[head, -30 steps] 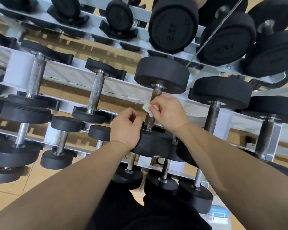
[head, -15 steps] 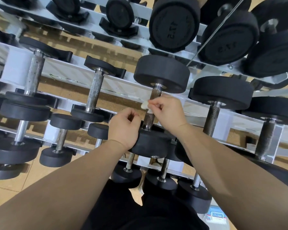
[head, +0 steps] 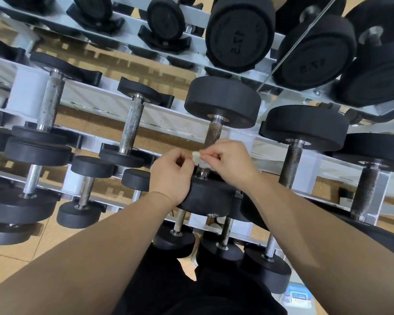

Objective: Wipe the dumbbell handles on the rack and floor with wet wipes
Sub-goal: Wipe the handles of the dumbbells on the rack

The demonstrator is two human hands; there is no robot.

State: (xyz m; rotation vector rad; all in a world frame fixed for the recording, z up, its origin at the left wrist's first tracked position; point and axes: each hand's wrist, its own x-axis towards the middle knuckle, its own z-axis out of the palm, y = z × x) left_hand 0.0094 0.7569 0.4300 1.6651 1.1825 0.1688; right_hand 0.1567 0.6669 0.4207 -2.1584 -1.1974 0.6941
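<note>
wipe: I'm seeing the small white wet wipe sitting against the dumbbell handle, middle rack tier
right hand: pinching the wipe
left hand: curling closed beside it; can't tell if it's touching the wipe

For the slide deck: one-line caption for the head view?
Both hands, left hand and right hand, pinch a small folded wet wipe against a rack dumbbell's knurled handle.

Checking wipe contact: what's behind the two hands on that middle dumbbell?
Behind the left hand and right hand, the knurled handle runs down; its lower stretch is covered. A small wipe shows between them.
</note>
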